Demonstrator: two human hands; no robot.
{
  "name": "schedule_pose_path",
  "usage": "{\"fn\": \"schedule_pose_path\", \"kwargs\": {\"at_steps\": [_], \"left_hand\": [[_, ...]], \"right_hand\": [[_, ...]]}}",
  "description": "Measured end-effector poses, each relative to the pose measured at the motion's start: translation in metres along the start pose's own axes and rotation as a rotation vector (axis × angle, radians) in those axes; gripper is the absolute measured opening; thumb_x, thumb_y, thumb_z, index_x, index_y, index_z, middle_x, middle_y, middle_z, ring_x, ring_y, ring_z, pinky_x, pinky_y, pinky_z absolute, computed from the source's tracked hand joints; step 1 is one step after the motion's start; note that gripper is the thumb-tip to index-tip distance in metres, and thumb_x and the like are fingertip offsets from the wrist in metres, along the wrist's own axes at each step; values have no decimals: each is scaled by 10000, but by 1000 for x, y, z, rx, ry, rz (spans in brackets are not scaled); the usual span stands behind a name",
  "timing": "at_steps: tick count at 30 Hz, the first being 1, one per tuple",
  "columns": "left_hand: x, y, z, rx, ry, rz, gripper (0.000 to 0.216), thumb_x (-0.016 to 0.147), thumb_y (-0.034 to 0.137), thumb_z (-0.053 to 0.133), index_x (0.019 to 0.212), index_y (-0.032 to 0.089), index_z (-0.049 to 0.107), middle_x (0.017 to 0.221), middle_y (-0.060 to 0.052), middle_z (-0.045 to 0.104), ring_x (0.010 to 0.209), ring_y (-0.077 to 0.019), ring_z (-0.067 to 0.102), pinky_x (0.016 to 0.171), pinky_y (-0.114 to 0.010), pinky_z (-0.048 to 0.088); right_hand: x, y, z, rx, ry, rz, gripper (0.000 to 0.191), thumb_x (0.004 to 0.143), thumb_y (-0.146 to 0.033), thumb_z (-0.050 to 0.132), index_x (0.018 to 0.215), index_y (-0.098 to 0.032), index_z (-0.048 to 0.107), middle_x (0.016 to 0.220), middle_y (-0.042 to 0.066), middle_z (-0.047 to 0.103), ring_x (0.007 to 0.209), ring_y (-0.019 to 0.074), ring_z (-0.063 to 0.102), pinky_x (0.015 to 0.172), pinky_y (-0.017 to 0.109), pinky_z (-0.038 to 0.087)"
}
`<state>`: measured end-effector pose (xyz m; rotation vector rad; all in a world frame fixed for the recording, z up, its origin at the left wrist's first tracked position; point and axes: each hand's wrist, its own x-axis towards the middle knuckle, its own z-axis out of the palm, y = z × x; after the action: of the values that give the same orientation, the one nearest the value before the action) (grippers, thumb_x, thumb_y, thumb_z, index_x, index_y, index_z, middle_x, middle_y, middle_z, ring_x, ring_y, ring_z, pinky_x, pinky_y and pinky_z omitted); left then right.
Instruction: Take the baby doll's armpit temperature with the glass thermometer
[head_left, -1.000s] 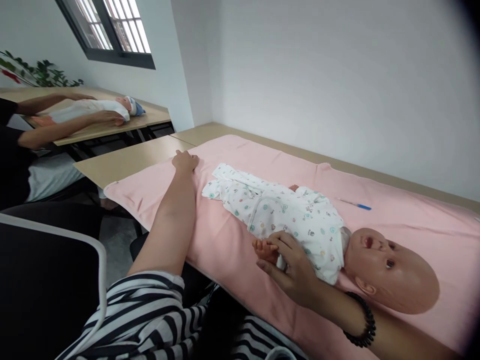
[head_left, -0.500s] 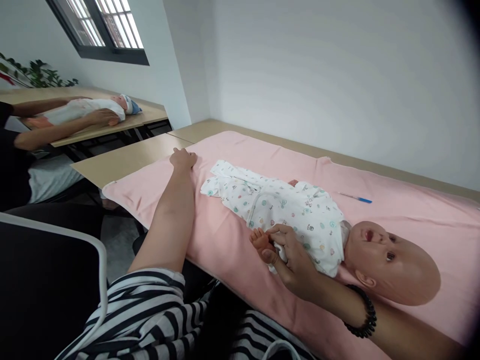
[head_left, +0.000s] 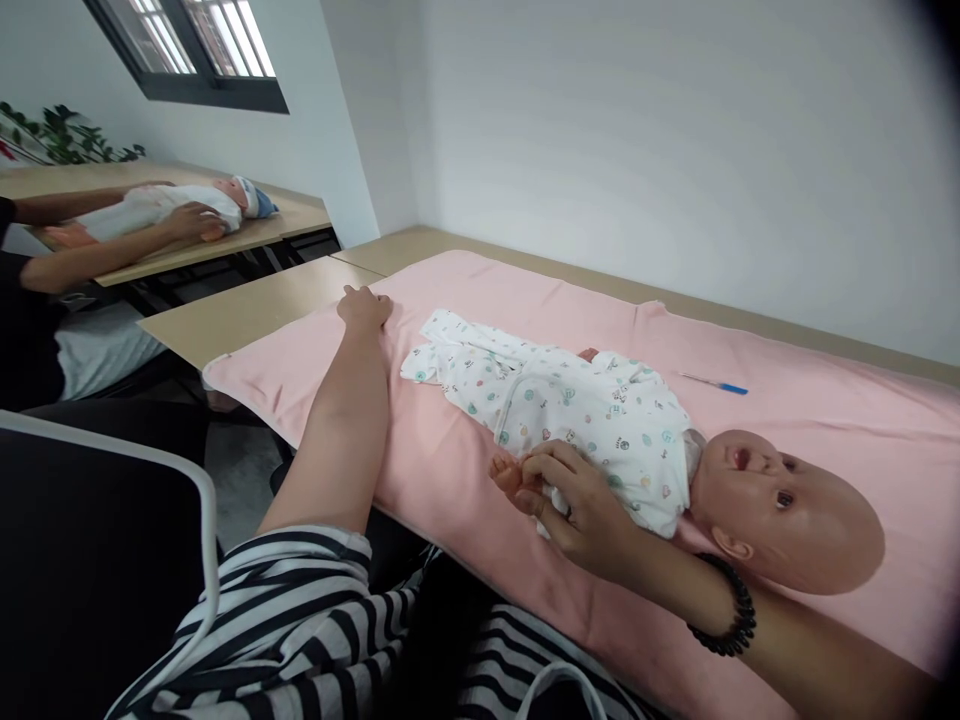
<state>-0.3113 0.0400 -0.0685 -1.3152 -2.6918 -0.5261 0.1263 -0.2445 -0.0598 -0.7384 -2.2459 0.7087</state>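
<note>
A baby doll lies on its back on a pink blanket, its bald head to the right. It wears a white printed baby gown, whose skirt spreads to the left. My right hand, with a black coiled band at the wrist, pinches the doll's hand between thumb and fingers beside the gown's near edge. The white sleeve cuff shows partly under my palm. My left hand rests on the blanket beyond the gown's hem, fingers loosely apart and partly hidden by the knuckles.
A blue-capped pen-like stick lies on the blanket behind the doll. A white wall rises behind the wooden table. At another table on the left, a person's hands touch a second doll with a blue-and-white cap.
My right hand and the doll's hand have shifted slightly left, with my fingers now covering more of the doll's hand. My left hand stays on the blanket. The view has tilted slightly.
</note>
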Motion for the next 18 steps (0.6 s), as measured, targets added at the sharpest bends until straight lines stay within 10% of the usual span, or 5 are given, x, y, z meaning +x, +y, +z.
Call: {"fn": "schedule_pose_path", "kwargs": {"at_steps": [7,18], "left_hand": [[0,1,1,-1,4,-9,478,921,407,437,1278,152,625,1385,-223,520,1104,-349,650,897,-454,548],[-1,2,-1,-24,7,-9,518,912,412,448,1311,130,620,1419,-234,501,1134,-375,638,944,-479,540]], "right_hand": [[0,-12,-32,-178,-265,84,218,920,-197,596,1135,-213,569,1093,59,660,1022,221,592,912,403,476],[0,-18,-36,-319,-424,92,150,794,-163,643,896,-211,544,869,23,604,839,197,551,742,341,431]]}}
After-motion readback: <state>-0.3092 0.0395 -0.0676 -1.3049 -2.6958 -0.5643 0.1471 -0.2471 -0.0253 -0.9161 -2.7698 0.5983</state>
